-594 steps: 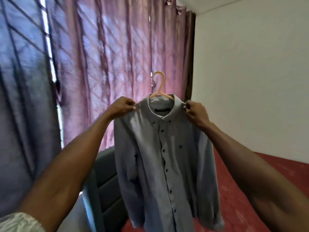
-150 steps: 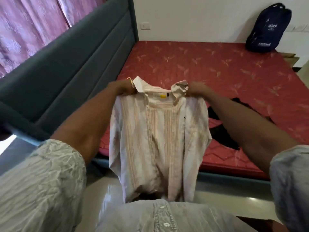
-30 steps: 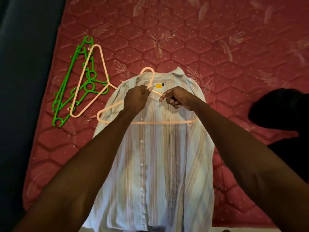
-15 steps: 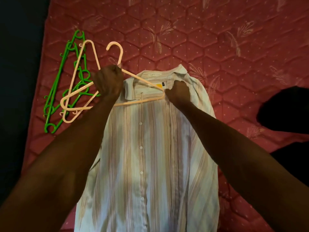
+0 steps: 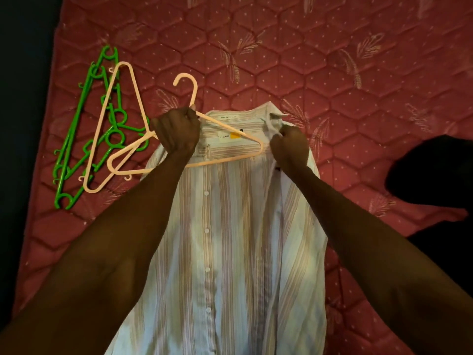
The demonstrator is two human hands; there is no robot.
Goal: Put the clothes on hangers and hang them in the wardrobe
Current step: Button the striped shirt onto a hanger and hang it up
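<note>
Moved: hanger (image 5: 220, 139) right tip now at the collar opening, was further left.
Left hand (image 5: 176, 133): grips hanger neck.
Right hand (image 5: 289, 147): pinches collar open.
Shirt (image 5: 230, 239): flat on near mattress (image 5: 332, 60).
Next: slide right tip under that shoulder, then tuck in the left.

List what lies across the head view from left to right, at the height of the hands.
green hangers → spare peach hanger → left hand, gripping the peach hanger at its neck → right hand, pinching the striped shirt at the collar → dark garment on the red mattress
</note>
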